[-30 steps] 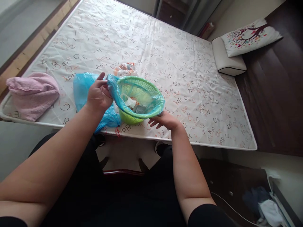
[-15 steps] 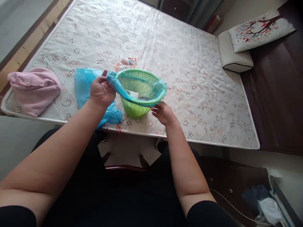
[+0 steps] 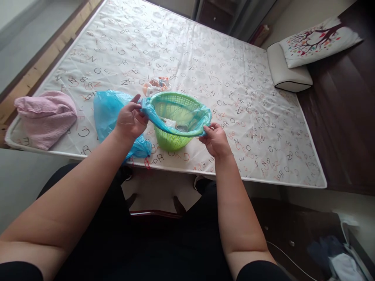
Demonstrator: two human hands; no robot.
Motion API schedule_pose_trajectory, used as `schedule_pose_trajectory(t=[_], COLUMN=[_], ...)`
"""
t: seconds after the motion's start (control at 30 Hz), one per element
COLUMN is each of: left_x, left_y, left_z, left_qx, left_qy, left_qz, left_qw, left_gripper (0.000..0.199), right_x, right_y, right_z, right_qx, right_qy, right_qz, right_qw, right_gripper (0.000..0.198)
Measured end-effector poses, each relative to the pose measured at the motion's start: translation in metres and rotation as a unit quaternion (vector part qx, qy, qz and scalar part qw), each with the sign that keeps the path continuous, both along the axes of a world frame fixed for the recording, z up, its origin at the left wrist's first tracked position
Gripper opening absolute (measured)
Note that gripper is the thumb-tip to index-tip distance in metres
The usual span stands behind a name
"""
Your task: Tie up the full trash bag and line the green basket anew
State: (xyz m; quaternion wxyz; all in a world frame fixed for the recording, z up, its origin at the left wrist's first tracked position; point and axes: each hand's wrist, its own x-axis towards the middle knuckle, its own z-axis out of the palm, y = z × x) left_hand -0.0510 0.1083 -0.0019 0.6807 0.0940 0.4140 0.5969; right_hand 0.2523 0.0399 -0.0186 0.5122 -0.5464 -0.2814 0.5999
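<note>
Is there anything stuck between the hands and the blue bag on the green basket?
No, nothing visible is in the way. The left hand already pinches the blue bag at the left rim of the green basket, and the right hand pinches the bag's edge at the right rim.

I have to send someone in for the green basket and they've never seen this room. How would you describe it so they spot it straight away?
Start at the big mattress printed with letters and go to its near edge. There stands the green basket, round, mesh-walled, with a blue plastic bag stretched over its rim, the left hand and right hand gripping that bag. Unlike the pink towel to its left, it is rigid and open-topped.
</note>
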Motion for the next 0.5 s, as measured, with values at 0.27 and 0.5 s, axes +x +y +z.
schedule_pose_trajectory(t=[0.27, 0.5], left_x=[0.007, 0.021], left_y=[-0.006, -0.017], left_z=[-0.005, 0.002], left_qx=[0.051, 0.053], left_qy=[0.123, 0.155], left_qz=[-0.104, -0.215], left_qw=[0.986, 0.963], left_gripper=[0.060, 0.050], right_x=[0.005, -0.007], right_y=[-0.007, -0.013], right_z=[0.010, 0.010], right_qx=[0.056, 0.089], right_qy=[-0.310, -0.500], right_qz=[-0.031, 0.012], right_qw=[0.948, 0.862], right_gripper=[0.022, 0.022])
